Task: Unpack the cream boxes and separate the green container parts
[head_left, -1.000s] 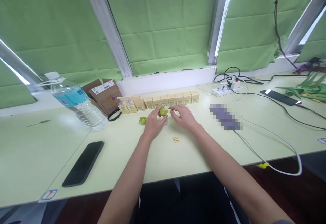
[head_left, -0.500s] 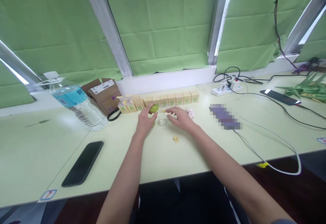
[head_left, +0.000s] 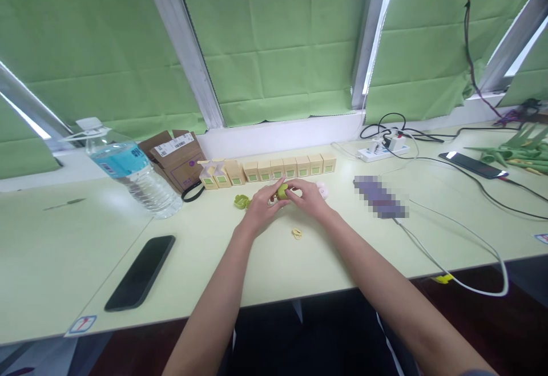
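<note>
Being pinched between the fingertips of the left hand (head_left: pixel 262 207) and right hand (head_left: pixel 309 198), a small rounded green piece (head_left: pixel 282 191) is held just in front of the row of cartons (head_left: pixel 289 169). Slipping is judged possible, its curved, seemingly smooth surface being gripped by fingertips alone; the nearest cartons might be knocked by a stray knuckle. Boxy, pale card is noted in the row; before its left part, a scalloped green piece (head_left: pixel 242 201), apparently plastic; farther in front, a thin, looped yellow strip (head_left: pixel 297 233).
</note>
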Motion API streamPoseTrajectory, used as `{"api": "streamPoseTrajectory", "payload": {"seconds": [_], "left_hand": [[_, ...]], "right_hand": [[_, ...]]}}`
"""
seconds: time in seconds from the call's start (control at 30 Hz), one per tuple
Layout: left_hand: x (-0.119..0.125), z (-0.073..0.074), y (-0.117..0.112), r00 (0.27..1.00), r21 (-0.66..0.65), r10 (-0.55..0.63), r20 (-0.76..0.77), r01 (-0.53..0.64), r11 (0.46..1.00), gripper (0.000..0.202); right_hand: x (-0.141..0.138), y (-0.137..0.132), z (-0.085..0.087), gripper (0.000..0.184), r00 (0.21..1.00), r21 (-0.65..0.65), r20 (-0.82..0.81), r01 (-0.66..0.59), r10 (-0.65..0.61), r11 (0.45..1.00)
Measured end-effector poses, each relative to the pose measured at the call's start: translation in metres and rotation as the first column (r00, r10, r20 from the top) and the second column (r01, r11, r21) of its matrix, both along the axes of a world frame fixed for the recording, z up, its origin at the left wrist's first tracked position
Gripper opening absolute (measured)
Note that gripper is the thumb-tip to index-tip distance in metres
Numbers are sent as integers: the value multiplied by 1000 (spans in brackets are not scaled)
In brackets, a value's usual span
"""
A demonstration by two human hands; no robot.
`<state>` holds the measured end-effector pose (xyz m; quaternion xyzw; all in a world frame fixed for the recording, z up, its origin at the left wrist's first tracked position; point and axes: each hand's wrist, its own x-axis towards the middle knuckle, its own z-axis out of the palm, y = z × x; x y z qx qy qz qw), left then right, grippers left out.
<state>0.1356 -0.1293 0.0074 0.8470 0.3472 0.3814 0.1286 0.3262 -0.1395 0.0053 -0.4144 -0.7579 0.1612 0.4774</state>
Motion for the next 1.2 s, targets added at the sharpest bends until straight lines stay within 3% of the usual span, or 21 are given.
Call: {"api": "streamPoseTrajectory", "payload": {"seconds": [0.23, 0.4, 0.57, 0.83, 1.2], "left_hand": [[5, 13, -14, 995, -29, 50, 87, -47, 998, 43], [6, 9, -10, 984, 26, 117, 136, -122, 992, 36], [3, 4, -2, 976, 122, 130, 176, -153, 981, 23], [-1, 7, 1, 980, 192, 101, 170, -133, 972, 22], [-2, 7, 0, 966, 165, 124, 229, -164, 973, 20]], "right_hand": [[-1, 2, -2, 21, 989, 29, -147, 35, -30, 999], [0, 4, -2, 20, 970, -2, -216, 112, -110, 994], [0, 5, -3, 20, 965, -15, -248, 77, -78, 997], [0, 2, 0, 22, 969, -45, -236, 60, -69, 997], [2, 4, -4, 22, 971, -59, -237, -38, 23, 998]]}}
